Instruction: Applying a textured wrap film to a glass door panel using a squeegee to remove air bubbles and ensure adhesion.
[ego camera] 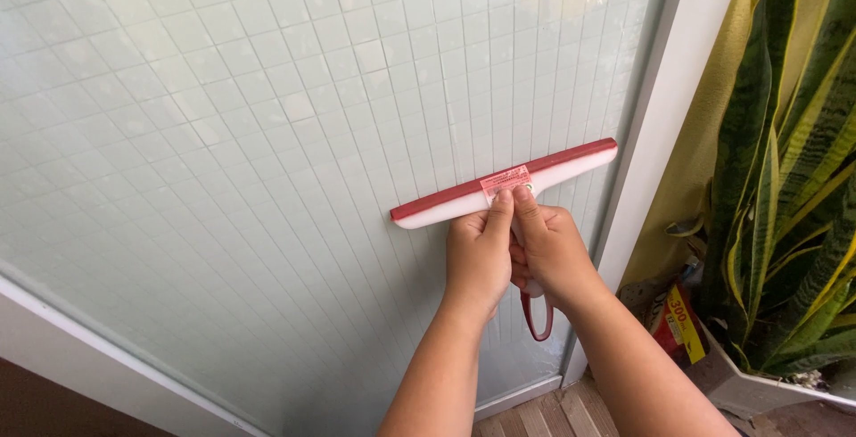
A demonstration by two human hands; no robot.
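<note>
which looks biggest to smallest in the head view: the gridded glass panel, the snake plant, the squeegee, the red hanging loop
1. gridded glass panel
2. snake plant, though it is cut off by the frame edge
3. squeegee
4. red hanging loop

I see a small pink rectangular label point(505, 182) on the squeegee's middle, and a red-and-yellow package point(675, 325) tucked beside the plant pot, lower right.

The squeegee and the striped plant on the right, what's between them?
In the head view, the white door frame stands between the red-and-white squeegee, gripped by both the left hand and right hand, and the potted plant.
</note>
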